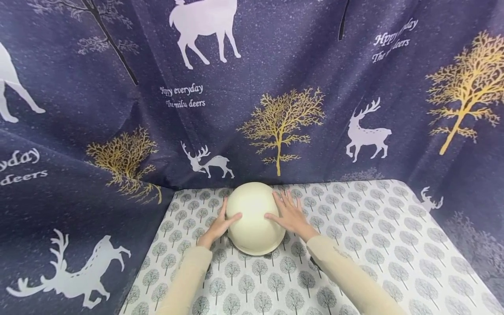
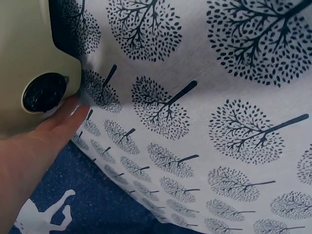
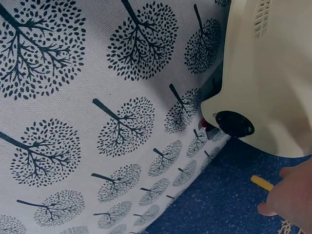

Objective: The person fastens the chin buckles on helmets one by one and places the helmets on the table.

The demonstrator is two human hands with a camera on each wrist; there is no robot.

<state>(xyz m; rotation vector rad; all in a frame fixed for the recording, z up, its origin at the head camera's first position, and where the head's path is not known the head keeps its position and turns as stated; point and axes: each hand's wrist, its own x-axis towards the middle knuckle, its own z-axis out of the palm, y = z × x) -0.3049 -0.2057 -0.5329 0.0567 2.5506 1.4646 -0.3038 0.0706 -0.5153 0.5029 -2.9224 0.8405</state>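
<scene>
Spreading white under everything, the surface [image 1: 352,271] bears rows of grey printed trees [image 1: 232,270]. Blue fabric [image 1: 334,87] hangs behind it and at both sides, patterned with pale deer [image 1: 208,19], golden trees [image 1: 278,140] and white lettering [image 1: 188,89]. Near the surface's far edge sits a cream helmet [image 1: 256,223], dome up, a black disc [image 2: 45,92] on its side. The left grip [image 1: 218,225] and right grip [image 1: 290,215] rest against opposite sides, fingers and thumbs spread.
</scene>
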